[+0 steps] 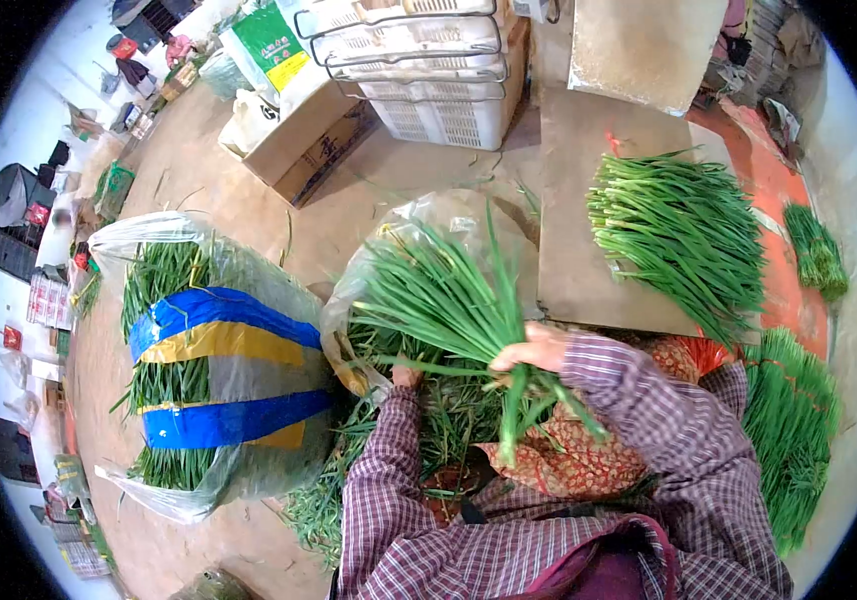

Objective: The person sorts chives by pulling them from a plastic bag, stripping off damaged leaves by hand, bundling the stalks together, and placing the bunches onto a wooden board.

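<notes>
My right hand (pixel 541 352) is closed round the stalks of a loose bunch of long flat-leaved Chinese chives (pixel 444 295). The leaves fan out up and to the left, and the stalk ends hang below my fist. My left hand (pixel 407 376) is low at the near edge of an open clear plastic bag (pixel 344 320), beside more green leaves. Its fingers are mostly hidden, so what they hold is unclear. Loose leaf scraps (pixel 449 425) lie in front of me, next to a red patterned cloth (pixel 559 455) over my lap.
On the left lies a big clear bag of greens with blue and yellow bands (pixel 229 315). A pile of trimmed chives (pixel 679 235) rests on a cardboard sheet (pixel 574 240) at right, with more bundles (pixel 794 430) beyond. Stacked white crates (pixel 429 75) and a cardboard box (pixel 309 150) stand ahead.
</notes>
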A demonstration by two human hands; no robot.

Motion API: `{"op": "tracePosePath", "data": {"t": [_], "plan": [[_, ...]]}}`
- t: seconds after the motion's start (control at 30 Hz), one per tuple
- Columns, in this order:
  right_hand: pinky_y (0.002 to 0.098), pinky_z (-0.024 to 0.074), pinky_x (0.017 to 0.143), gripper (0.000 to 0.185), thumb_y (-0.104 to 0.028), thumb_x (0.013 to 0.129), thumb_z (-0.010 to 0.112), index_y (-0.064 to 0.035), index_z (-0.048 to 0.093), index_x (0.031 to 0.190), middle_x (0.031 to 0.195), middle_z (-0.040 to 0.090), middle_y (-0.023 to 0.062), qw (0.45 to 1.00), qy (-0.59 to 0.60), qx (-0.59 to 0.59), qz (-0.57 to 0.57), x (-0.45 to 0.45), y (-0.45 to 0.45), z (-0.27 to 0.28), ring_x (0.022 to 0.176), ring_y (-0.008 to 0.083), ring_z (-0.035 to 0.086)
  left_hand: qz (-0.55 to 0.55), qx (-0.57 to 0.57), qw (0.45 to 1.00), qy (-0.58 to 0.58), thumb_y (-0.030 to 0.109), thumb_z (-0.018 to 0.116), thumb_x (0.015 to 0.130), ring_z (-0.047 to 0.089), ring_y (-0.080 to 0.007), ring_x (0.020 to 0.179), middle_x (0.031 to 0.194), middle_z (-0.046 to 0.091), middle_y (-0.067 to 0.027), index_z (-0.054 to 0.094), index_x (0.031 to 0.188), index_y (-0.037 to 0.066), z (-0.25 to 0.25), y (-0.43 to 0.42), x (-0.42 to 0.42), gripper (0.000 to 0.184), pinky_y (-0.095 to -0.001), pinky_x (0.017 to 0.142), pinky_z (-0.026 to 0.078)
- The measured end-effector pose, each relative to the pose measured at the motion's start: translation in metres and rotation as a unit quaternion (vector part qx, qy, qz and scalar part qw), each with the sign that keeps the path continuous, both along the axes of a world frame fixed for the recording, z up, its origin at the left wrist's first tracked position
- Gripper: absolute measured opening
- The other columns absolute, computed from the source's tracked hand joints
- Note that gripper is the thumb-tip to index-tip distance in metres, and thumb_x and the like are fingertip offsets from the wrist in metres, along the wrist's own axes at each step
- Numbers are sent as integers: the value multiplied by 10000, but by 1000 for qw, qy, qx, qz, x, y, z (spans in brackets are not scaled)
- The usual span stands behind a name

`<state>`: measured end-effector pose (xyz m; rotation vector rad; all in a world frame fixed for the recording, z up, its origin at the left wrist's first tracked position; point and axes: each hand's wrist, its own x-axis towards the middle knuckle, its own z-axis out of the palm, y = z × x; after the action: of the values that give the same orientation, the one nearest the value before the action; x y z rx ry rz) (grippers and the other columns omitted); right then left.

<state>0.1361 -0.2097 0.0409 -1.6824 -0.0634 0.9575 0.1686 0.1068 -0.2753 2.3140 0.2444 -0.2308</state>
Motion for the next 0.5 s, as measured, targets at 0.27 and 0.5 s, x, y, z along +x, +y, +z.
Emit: {"op": "tracePosePath", "data": {"t": [0.27,0.5], "plan": [[269,500,659,273,-207,781,666,9,617,942,868,639,77,981,-9,189,-49,-19,-19,35,700,135,610,-126,-450,882,61,300,710,759,355,-283,1286,1390,362,-192,284,1371,-53,270,-27,-62,824,-380,1067,270],[270,503,641,283,-212,779,637,23,616,935,832,626,85,961,7,272,50,-30,44,33,714,147,598,-29,-748,662,18,339,635,826,516,-307,1122,1246,503,-142,361,1329,40,341,-101,-73,645,-461,1000,397]]}}
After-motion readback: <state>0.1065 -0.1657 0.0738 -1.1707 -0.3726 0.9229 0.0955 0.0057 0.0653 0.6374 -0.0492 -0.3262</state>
